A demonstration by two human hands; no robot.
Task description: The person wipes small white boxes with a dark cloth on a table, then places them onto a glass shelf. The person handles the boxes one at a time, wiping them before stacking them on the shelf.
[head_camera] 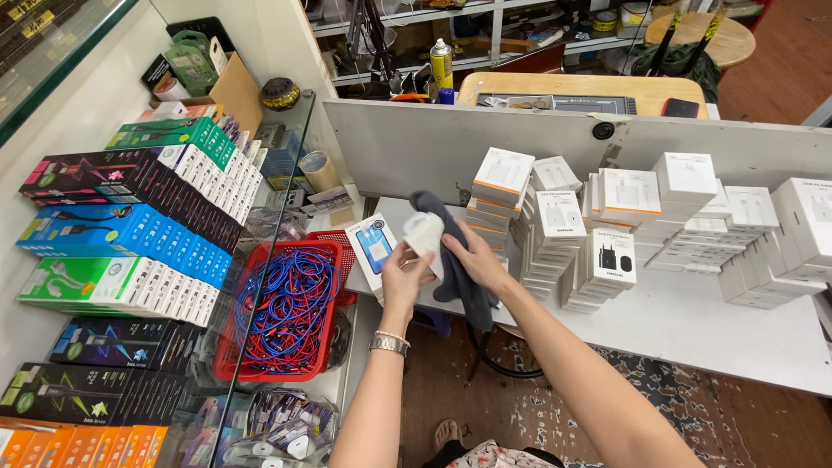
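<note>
Centrally, our left hand (406, 270) pinches a small white box (425, 232) steady while our right hand (472, 256) presses a dark grey cloth (459, 277) against it, fingers closed on the fabric; white box stacks (555, 225) sit right, red basket (260, 368) lower left.

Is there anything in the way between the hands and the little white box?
Nothing visible. The left hand already grips the small white box with its fingers. The right hand presses a dark grey cloth beside the box, so only that cloth lies under that hand.
</note>
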